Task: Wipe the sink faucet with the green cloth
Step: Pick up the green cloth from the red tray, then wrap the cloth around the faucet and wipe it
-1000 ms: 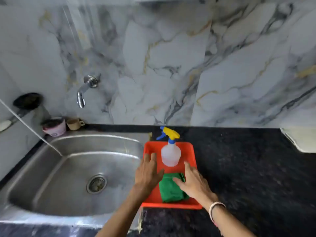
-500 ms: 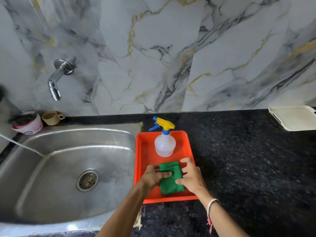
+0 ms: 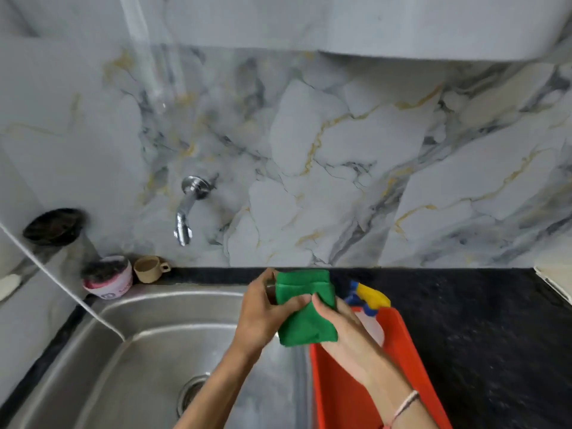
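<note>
Both forearms reach in from the bottom edge; the right wrist wears a thin bracelet (image 3: 405, 404). Below the arms lie the steel sink (image 3: 123, 366), its drain (image 3: 192, 394) partly hidden behind the left forearm, and the red tray (image 3: 399, 339) on the dark counter (image 3: 479, 320), just right of the sink.

The left hand (image 3: 263, 317) and right hand (image 3: 343, 329) together hold the green cloth (image 3: 305, 308) in the air over the sink's right rim and the tray's near-left corner. Left fingers are closed on the cloth's left edge; the right thumb and fingers pinch its lower right part. The cloth is folded into a thick pad, with layered edges showing at the top. It touches nothing but the hands.

Behind the right hand a spray bottle (image 3: 370, 297) with a yellow and blue head stands in the tray, mostly covered.

Farther back, a pink tub (image 3: 108, 280) and a small beige cup (image 3: 150, 267) sit on the sink's back ledge against the marble wall (image 3: 340, 165).

The chrome faucet (image 3: 187, 209) sticks out of that wall above the sink, up and left of the cloth and well apart from it.

Progress, judged: cloth is picked up and in hand, that part is done. No contact with the faucet yet, so the wiping itself is all still left; the cloth has to travel up-left to the spout
</note>
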